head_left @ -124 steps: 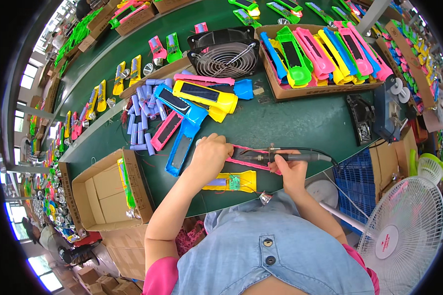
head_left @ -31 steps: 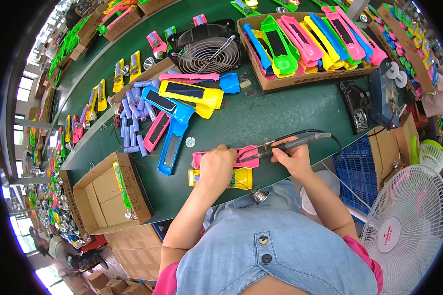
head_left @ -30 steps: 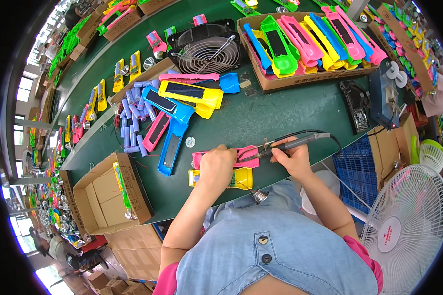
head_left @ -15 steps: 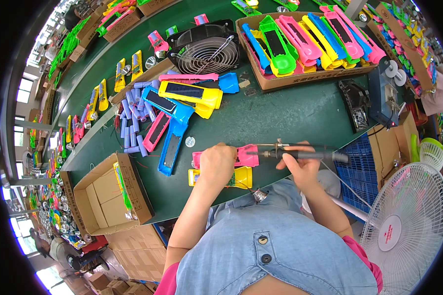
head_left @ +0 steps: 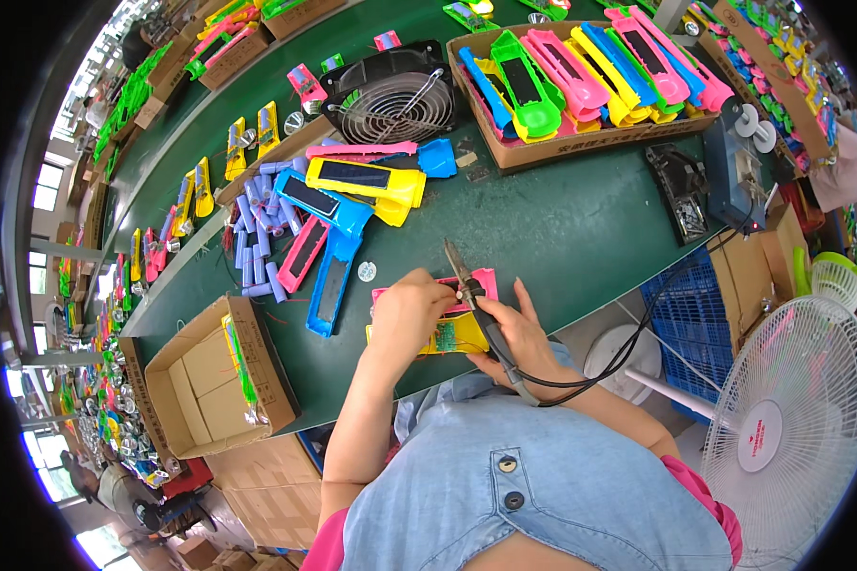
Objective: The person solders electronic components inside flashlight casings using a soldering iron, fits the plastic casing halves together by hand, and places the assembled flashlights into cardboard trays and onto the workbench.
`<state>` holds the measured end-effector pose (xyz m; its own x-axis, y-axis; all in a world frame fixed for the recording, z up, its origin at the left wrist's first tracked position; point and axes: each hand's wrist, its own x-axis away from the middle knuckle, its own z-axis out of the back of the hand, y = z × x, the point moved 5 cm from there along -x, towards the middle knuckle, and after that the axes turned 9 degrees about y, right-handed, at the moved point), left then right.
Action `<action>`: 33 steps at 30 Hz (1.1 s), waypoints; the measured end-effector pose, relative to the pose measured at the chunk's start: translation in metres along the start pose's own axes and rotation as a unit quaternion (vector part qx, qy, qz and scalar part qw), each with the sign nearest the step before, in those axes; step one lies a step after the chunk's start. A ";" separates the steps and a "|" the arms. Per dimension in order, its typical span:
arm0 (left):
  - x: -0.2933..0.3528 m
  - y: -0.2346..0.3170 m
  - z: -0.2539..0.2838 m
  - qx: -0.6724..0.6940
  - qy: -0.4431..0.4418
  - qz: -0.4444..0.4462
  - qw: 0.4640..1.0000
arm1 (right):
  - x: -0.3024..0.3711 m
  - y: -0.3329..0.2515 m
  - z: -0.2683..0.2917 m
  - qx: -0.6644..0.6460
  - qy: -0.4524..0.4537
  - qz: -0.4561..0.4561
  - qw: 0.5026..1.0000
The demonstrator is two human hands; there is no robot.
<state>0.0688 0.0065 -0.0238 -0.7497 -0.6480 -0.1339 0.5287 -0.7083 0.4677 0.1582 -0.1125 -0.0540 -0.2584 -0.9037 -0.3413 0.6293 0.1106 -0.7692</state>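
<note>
My right hand (head_left: pixel 524 343) grips a soldering iron (head_left: pixel 493 333), its metal tip pointing away and to the left across a pink plastic lamp housing (head_left: pixel 487 279). Over the left part of that housing, my left hand (head_left: pixel 407 312) is closed with fingertips pinched; whatever they hold is too small to make out. Just nearer to me lies a yellow lamp housing (head_left: pixel 470 335), a small green circuit board (head_left: pixel 445 337) showing in it. Both hands partly cover the two housings. A round white disc (head_left: pixel 367 272) rests on the green table beyond my left hand.
Blue, yellow and pink housings (head_left: pixel 331 285) lie beside purple battery cells (head_left: pixel 259 265) at left. A black fan (head_left: pixel 395 105) and a carton of housings (head_left: pixel 581 145) stand farther back. An open carton (head_left: pixel 195 381) sits left; a white fan (head_left: pixel 757 438) stands right. The iron's cable (head_left: pixel 628 344) trails right.
My right hand has come left and nearer to me. The soldering iron has swung from lying sideways to pointing away from me. My left hand stays at the pink housing.
</note>
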 end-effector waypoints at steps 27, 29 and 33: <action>0.043 0.015 0.001 0.083 0.246 0.016 0.966 | 0.012 0.000 0.056 0.017 0.067 0.026 0.997; 0.044 0.008 0.002 0.138 0.240 0.056 0.959 | 0.020 -0.001 0.053 0.032 0.081 0.044 0.995; 0.041 0.001 0.001 0.172 0.222 0.080 0.956 | 0.039 0.020 0.043 -0.344 0.300 -0.165 0.874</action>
<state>0.0383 -0.0203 -0.0281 -0.3862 -0.8500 -0.3581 0.4033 -0.5048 0.7633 0.1921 -0.1629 -0.0591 -0.8102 -0.5772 -0.1018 -0.0893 0.2933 -0.9519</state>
